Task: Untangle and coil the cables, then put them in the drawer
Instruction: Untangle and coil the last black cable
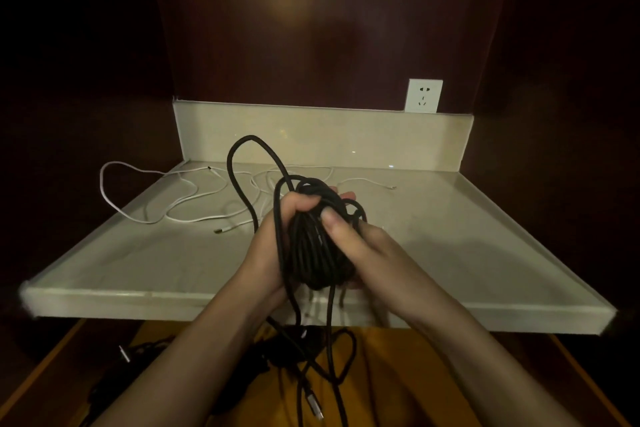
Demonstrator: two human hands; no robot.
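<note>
white cables (194, 199) on pale countertop (166, 263)

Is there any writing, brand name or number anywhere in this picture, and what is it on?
None can be read.
Wall socket: only plug holes show, no lettering.
Black cable bundle in both hands: no visible marking.
USB plug hanging below: too blurred to tell.
White cable on the counter: no marking.

**A dim built-in nook, likely a home or hotel room**

I see a pale stone-look surface (138, 263) with a raised lip and a matching low backsplash (346, 135), set into dark reddish wood panelling (311, 28). A white wall socket (423, 96) sits just above the backsplash. Lighting is weak and warm. Thin white charging cables (166, 198) sprawl across the surface, which points to domestic rather than workshop use.
</note>
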